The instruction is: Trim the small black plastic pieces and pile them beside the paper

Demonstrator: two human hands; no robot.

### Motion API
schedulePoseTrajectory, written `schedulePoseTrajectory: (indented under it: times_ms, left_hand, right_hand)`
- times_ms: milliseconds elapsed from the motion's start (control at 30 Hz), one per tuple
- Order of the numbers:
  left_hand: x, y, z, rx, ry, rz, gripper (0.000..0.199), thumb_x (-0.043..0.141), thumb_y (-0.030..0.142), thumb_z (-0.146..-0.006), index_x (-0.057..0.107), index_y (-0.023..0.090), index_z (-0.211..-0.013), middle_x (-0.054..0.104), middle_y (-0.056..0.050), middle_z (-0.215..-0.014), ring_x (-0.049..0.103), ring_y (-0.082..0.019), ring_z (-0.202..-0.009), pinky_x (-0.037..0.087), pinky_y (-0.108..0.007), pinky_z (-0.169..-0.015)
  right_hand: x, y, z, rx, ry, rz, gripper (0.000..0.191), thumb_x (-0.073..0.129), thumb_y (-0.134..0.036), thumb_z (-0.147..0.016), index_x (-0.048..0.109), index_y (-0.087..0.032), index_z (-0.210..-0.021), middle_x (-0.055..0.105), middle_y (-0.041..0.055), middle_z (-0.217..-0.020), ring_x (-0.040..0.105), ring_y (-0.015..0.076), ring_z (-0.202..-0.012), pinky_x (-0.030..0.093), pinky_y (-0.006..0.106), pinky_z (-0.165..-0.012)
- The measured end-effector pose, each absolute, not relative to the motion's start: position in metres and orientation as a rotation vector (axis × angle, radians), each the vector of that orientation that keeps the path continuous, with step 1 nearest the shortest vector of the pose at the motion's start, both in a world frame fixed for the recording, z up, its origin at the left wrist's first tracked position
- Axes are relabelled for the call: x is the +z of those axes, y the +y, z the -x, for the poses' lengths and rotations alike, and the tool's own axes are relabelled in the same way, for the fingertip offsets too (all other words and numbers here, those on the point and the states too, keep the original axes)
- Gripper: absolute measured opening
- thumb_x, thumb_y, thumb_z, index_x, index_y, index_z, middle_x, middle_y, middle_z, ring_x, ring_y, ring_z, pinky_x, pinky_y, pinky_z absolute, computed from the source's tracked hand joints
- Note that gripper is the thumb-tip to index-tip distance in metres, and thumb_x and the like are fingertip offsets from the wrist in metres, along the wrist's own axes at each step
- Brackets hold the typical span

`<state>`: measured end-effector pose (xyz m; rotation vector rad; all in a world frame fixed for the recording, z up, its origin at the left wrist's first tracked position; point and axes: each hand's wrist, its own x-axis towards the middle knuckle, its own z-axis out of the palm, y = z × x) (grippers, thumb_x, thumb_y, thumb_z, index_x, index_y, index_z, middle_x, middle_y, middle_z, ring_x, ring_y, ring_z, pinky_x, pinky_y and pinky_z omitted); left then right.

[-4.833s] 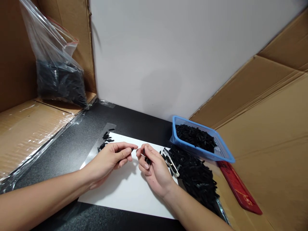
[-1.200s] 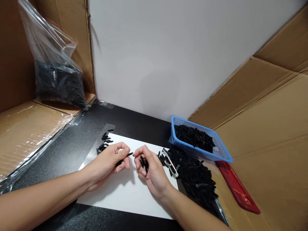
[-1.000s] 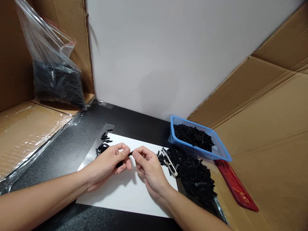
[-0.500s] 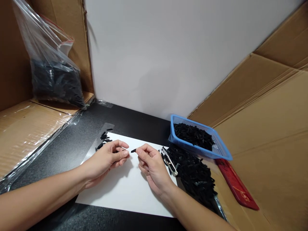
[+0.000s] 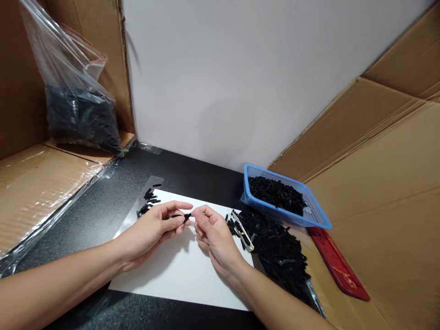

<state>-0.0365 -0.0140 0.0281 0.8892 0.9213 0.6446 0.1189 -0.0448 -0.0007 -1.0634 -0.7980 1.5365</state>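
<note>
Above a white sheet [image 5: 185,270], my left hand [image 5: 164,223] pinches a small black piece [image 5: 186,216] between thumb and fingers. My right hand [image 5: 213,231] is closed just to the right, its fingertips at the right end of that piece. Whether the right fingertips grip it too is too small to tell. White-handled thread snips [image 5: 243,233] lie beside the right hand, among black pieces at the sheet's right edge. A small group of black pieces [image 5: 150,196] lies at the sheet's upper left corner, partly behind the left hand.
A large black heap [image 5: 282,256] lies right of the sheet. Behind it stands a blue basket [image 5: 288,212] holding more black pieces. A red flat object [image 5: 338,266] lies at the far right. On the left, a clear bag [image 5: 80,114] stands on cardboard [image 5: 44,183].
Both hands have come closer together. The black piece, earlier at my right fingertips with a gap to the left hand, is now between my left fingers.
</note>
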Motion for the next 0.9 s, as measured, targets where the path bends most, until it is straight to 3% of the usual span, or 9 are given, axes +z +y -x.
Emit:
schedulePoseTrajectory:
  times_ms: [133, 300, 533, 733, 900]
  left_hand:
    - [0.0263, -0.0143, 0.0357, 0.644, 0.922, -0.984, 0.032, 0.068, 0.024, -0.078, 0.063, 0.021, -0.109, 0.055, 0.006, -0.068, 0.048, -0.009, -0.067, 0.038, -0.021, -0.069]
    - [0.0244, -0.0124, 0.0370, 0.634, 0.908, -0.985, 0.029, 0.067, 0.028, -0.079, 0.061, 0.018, -0.107, 0.057, 0.005, -0.066, 0.046, -0.008, -0.063, 0.034, -0.019, -0.062]
    - [0.0288, -0.0113, 0.0349, 0.586, 0.947, -0.985, 0.023, 0.066, 0.035, -0.081, 0.061, 0.013, -0.077, 0.061, 0.003, -0.065, 0.032, -0.003, -0.049, 0.021, -0.019, -0.048]
    - [0.0306, -0.0122, 0.0346, 0.577, 0.937, -0.959, 0.018, 0.067, 0.028, -0.079, 0.062, 0.014, -0.089, 0.067, 0.000, -0.078, 0.037, -0.004, -0.052, 0.021, -0.019, -0.049]
    - [0.0275, -0.0115, 0.0353, 0.578, 0.926, -0.977, 0.018, 0.067, 0.030, -0.079, 0.060, 0.014, -0.085, 0.070, -0.002, -0.084, 0.036, -0.004, -0.051, 0.021, -0.020, -0.049]
  right_hand:
    - [-0.0006, -0.0442, -0.1183, 1.480, -0.845, 1.095, 0.028, 0.077, -0.040, -0.068, 0.060, -0.017, -0.069, 0.045, -0.0079, -0.050, 0.017, 0.0035, -0.038, 0.008, 0.021, -0.036]
    - [-0.0004, -0.0423, -0.1221, 1.482, -0.752, 1.090, 0.027, 0.079, -0.037, -0.066, 0.066, -0.014, -0.072, 0.039, -0.0091, -0.049, 0.015, 0.0023, -0.039, 0.005, 0.022, -0.038]
    - [-0.0015, -0.0419, -0.1229, 1.456, -0.698, 1.064, 0.031, 0.084, -0.037, -0.059, 0.064, -0.014, -0.066, 0.035, -0.0104, -0.049, 0.017, 0.0011, -0.038, 0.006, 0.022, -0.037]
    - [-0.0012, -0.0419, -0.1240, 1.489, -0.710, 1.043, 0.028, 0.082, -0.034, -0.064, 0.062, -0.014, -0.068, 0.034, -0.0107, -0.048, 0.015, 0.0016, -0.039, 0.007, 0.021, -0.038]
    - [0.0005, -0.0428, -0.1253, 1.575, -0.635, 0.932, 0.020, 0.068, -0.031, -0.075, 0.054, -0.018, -0.071, 0.053, -0.0036, -0.060, 0.031, 0.0050, -0.043, 0.013, 0.019, -0.037]
